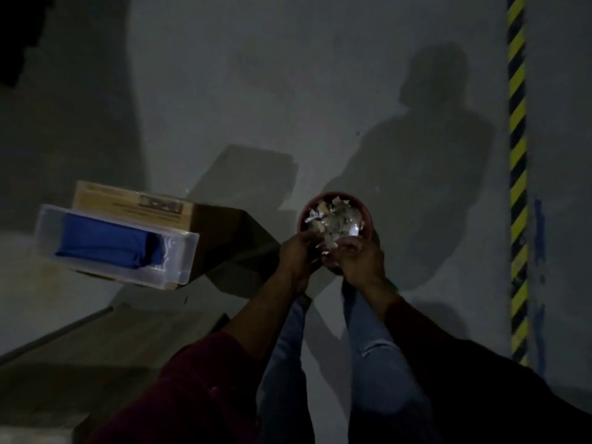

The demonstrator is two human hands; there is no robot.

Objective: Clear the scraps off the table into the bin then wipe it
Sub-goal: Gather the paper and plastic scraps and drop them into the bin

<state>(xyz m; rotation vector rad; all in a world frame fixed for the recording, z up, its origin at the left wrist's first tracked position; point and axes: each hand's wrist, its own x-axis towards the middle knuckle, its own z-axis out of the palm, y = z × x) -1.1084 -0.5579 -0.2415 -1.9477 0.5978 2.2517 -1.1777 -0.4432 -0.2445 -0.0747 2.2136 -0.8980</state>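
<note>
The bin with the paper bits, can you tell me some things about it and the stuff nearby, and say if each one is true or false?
1. The bin is empty. False: it holds pale scraps.
2. Both hands are at the bin's near rim. True: the left hand and the right hand are side by side there.
3. A red cloth lies in the clear tub. False: the cloth in the clear tub is blue.
4. A cardboard box sits behind the clear tub. True.
5. The yellow and black stripe runs along the left side of the view. False: it runs along the right side.
</note>
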